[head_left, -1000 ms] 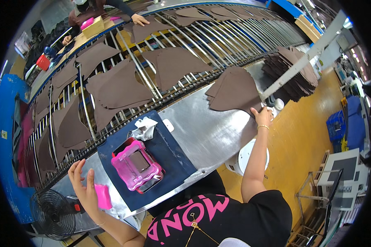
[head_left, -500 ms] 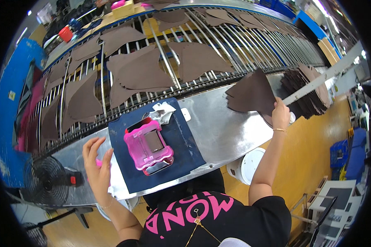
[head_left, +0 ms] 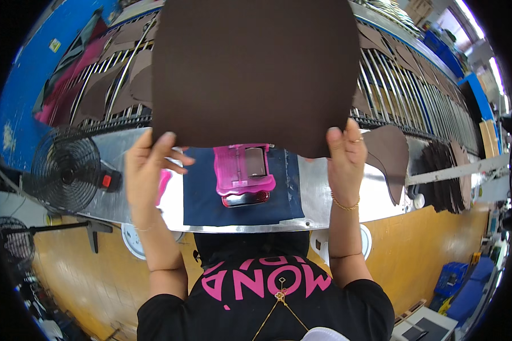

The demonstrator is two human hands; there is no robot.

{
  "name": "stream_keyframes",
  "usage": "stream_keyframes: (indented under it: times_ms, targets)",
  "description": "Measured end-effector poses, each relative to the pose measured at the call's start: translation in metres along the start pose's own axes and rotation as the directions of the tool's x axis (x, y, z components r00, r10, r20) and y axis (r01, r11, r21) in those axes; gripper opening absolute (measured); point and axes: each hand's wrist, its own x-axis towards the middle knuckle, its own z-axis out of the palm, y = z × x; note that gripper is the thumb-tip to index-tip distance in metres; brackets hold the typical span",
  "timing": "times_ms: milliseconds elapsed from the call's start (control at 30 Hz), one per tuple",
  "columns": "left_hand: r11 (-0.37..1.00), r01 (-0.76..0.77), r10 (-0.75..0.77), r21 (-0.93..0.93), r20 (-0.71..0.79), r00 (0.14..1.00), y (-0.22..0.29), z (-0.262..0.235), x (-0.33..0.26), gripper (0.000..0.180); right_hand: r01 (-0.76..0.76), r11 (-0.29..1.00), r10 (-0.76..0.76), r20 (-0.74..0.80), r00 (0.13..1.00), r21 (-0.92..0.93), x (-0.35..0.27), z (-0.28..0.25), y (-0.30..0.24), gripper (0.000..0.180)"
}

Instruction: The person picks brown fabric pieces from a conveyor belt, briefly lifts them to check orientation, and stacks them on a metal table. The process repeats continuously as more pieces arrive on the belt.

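A large dark brown cut leather piece (head_left: 253,68) is held up flat in front of the camera and fills the upper middle. My left hand (head_left: 145,167) grips its lower left edge; a small pink object (head_left: 164,184) sits between the fingers behind the hand. My right hand (head_left: 345,150) pinches the lower right edge, thumb in front. Beneath the piece a pink clear-plastic stamping tool (head_left: 243,169) rests on a dark blue mat (head_left: 210,199) on the metal bench.
A roller conveyor (head_left: 415,85) with several brown leather pieces runs behind the bench. Another brown piece (head_left: 389,156) lies on the metal bench (head_left: 318,193) at the right, a stack of them (head_left: 444,176) further right. A black fan (head_left: 65,167) stands at the left.
My right hand picked up the brown piece from the bench's right end and brought it to the centre. My left hand rose to grip its other edge. The view now faces the mat.
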Motion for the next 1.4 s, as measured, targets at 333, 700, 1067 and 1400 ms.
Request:
stream_keyframes:
  times_ms: [333, 700, 1067, 1400]
  targets:
    - [0.898, -0.261, 0.384, 0.354, -0.342, 0.858, 0.023, -0.070, -0.037, 0.019, 0.100, 0.934, -0.016, 0.240, 0.971, -0.344, 0.006, 0.053, 0.054, 0.018]
    - [0.919, -0.112, 0.190, 0.377, -0.174, 0.966, -0.026, -0.055, -0.023, 0.010, 0.363, 0.662, -0.204, 0.309, 0.929, -0.655, -0.011, -0.005, 0.061, 0.011]
    - [0.538, -0.518, 0.379, 0.665, 0.358, 0.853, -0.024, 0.058, 0.012, 0.011, -0.167, 0.602, 0.012, -0.200, 0.980, -0.781, -0.077, -0.122, 0.050, 0.006]
    - [0.362, -0.788, 0.495, 0.498, 0.613, 0.615, -0.018, 0.147, 0.058, 0.010, -0.138, 0.602, -0.039, -0.202, 0.979, -0.786, -0.103, -0.213, -0.015, 0.020]
